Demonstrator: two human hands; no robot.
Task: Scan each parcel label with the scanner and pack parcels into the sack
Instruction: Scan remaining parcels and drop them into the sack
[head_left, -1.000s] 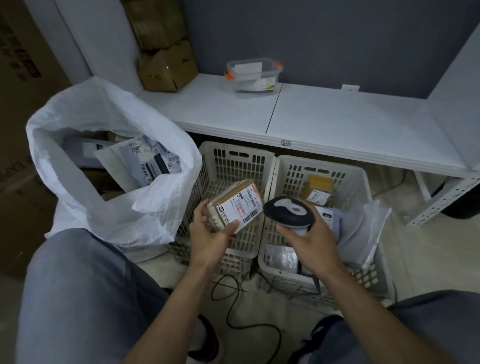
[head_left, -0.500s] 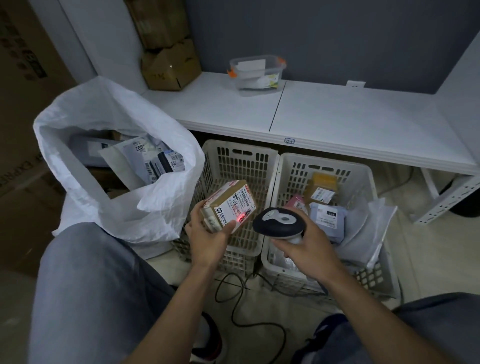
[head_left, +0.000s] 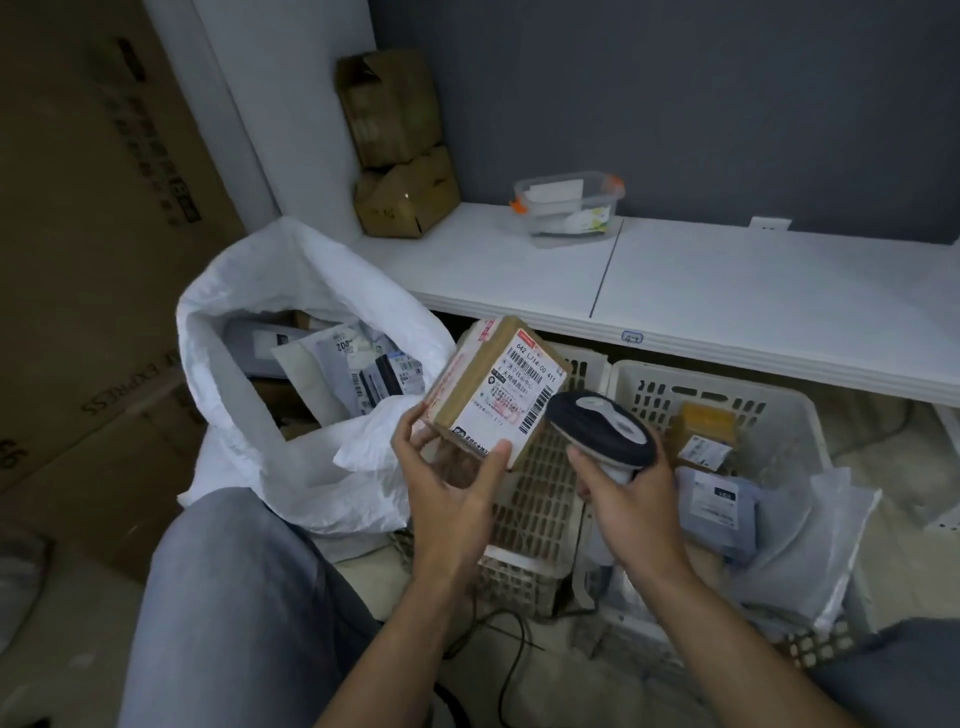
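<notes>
The left hand (head_left: 452, 488) grips a small cardboard parcel (head_left: 467, 384) by its lower corner, thumb on the label face and fingers curled round the far side. The right hand (head_left: 639, 499) is wrapped round the handle of the scanner (head_left: 600, 428), whose dark head sits just beside the parcel's lower right edge.

The parcel is held in the air above the left basket (head_left: 540, 499), tilted so that its label (head_left: 519, 400) faces up and toward the scanner. The open white sack (head_left: 249, 364) stands just to the left, with parcels already inside.

Step in hand: scanning this parcel's label. No beam line can be made out on the label, so it cannot be told whether the read is complete.

Next move, as judged from this layout:
- Keep the barcode uncovered; the thumb lies near the label's lower edge.
- Once read, carry the parcel left over the sack mouth and release it inside.
- Take the next item from the right basket (head_left: 727, 379), where a yellow parcel (head_left: 704, 434) and a grey mailer (head_left: 719, 506) wait.
</notes>
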